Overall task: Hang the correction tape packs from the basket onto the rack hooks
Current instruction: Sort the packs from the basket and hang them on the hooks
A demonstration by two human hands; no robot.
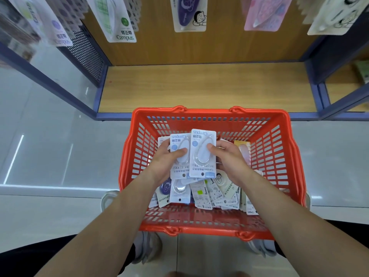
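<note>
Red slotted plastic basket (279,148) sat on the floor, loose packs heaped inside. Left hand (166,161) gripped one pale-blue carded correction tape pack (179,140), right hand (227,156) pinched another (202,154), both above the heap. Step looked like pickup. Next: lift, align hang holes with hooks among the hanging packs (189,15) beyond.

I had only one view, the wide-angle camera worn on the head. It looked forward and steeply down, straight over the orange basket (207,114), which sat near and centred on the pale floor (50,148). Both forearms entered from the near edge. Farther off, the frame reached the wooden shelf base (205,86) and the lowest hanging packs (189,15) at the far edge. The lens bent the rack frame (50,76) outward at left and right.
</note>
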